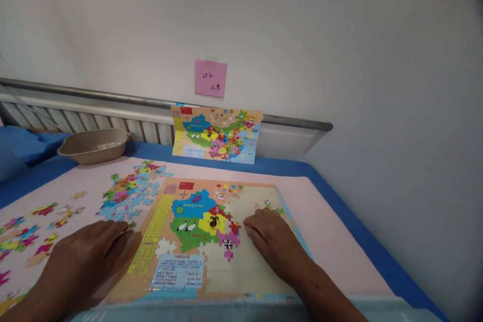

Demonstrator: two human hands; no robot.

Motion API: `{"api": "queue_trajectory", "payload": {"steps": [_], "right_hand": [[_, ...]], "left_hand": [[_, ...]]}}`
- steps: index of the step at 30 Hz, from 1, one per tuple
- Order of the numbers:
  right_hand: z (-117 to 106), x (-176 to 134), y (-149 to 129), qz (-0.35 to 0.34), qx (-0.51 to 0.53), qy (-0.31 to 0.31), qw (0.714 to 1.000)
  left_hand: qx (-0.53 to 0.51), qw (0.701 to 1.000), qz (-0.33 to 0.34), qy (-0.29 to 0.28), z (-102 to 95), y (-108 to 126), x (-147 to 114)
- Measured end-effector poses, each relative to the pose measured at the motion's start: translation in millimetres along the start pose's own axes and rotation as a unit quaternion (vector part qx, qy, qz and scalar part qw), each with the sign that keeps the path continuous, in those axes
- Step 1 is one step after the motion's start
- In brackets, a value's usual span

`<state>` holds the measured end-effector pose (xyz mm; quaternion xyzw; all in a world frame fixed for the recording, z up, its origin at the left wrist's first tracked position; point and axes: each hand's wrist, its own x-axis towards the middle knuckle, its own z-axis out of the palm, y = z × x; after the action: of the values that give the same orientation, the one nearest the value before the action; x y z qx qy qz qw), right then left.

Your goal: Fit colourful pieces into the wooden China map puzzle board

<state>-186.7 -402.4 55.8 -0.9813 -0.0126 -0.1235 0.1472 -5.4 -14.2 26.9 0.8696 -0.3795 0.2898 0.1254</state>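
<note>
The puzzle board (249, 274) lies flat within reach, right hand (273, 236) curled over it, left hand (88, 246) beside loose pieces (123, 194) (whether either grips one cannot be told). The map sheet (196, 124) stands against the rail (298, 123), presumably set upright for easy viewing.

Soft, rather dim light greys the plain white wall (279, 50) around the square pink paper note (210, 78), with faint shadow bands above it and dark blurring far to its right.
</note>
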Motion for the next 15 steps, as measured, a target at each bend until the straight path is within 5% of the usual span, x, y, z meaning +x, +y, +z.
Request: {"api": "queue_trajectory", "payload": {"steps": [5,11,15], "right_hand": [[2,1,-8,-0.005,-0.014,-0.042,0.999],[4,0,-5,-0.019,-0.009,-0.036,0.999],[13,0,10,-0.041,0.022,0.027,0.999]], "left_hand": [[0.085,0.992,0.09,0.0,-0.8,-1,-3],[0.1,0.992,0.077,0.013,-5.2,-1,5],[0.091,0.994,0.061,0.003,-31.2,-1,4]]}}
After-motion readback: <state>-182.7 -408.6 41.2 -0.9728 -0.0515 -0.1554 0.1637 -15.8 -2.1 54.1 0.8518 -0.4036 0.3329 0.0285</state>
